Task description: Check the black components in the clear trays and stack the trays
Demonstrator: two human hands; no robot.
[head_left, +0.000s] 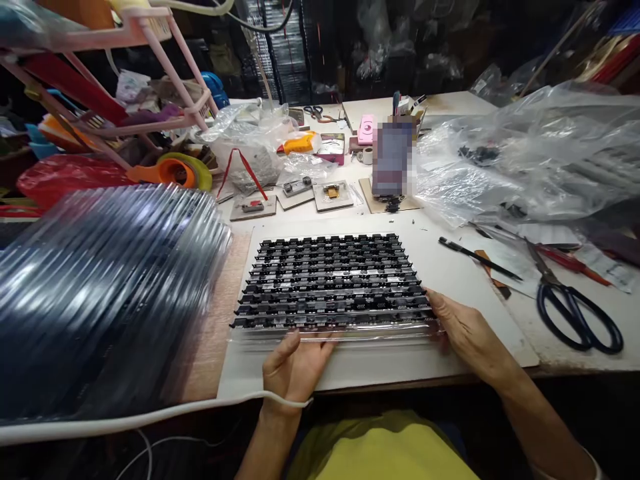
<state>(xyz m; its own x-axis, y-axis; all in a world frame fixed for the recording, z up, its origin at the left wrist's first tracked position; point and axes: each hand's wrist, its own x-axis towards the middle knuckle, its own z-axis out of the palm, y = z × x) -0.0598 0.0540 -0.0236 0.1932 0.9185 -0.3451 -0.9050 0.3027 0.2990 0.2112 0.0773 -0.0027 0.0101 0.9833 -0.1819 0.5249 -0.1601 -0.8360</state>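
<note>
A clear plastic tray (340, 331) filled with rows of small black parts with metal pins (330, 280) is held just above the white board (370, 363). My left hand (295, 363) grips its front edge, thumb on top and fingers underneath. At the tray's front right corner, my right hand (467, 333) is closed on the edge, its fingertips partly hidden below. On the left rises a large stack of similar clear trays (115, 287) with dark contents.
Large scissors (575, 310) and a black pen (480, 259) lie at the right. Clear plastic bags (540, 153) heap behind them. Small parts on square pads (333, 195) sit beyond the tray. A white cable (165, 413) crosses the front left. A pink rack (175, 73) stands back left.
</note>
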